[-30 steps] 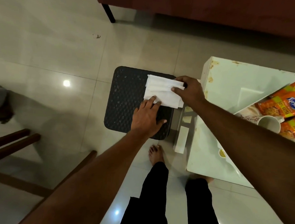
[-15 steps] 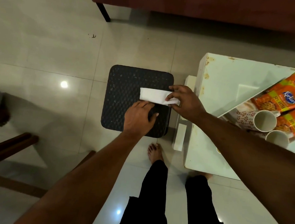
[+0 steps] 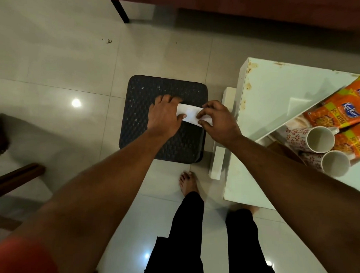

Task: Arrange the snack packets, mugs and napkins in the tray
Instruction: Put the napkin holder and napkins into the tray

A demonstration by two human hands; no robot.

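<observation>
A white napkin (image 3: pixel 190 115), folded into a narrow strip, lies on a black woven stool (image 3: pixel 148 89). My left hand (image 3: pixel 165 115) presses on its left end with fingers spread. My right hand (image 3: pixel 219 121) pinches its right end between thumb and fingers. On the white table (image 3: pixel 269 95) at the right, several orange snack packets (image 3: pixel 341 110) and two patterned mugs (image 3: pixel 319 140) lie on their sides in a tray (image 3: pixel 282 126).
A dark wooden piece of furniture (image 3: pixel 242 7) with a black leg runs along the top. A wooden chair frame (image 3: pixel 14 176) stands at lower left. My bare feet and black trousers are below on the tiled floor.
The napkin went from a wide sheet to a narrow folded strip. My left hand moved up onto its left end and my right hand shifted onto its right end.
</observation>
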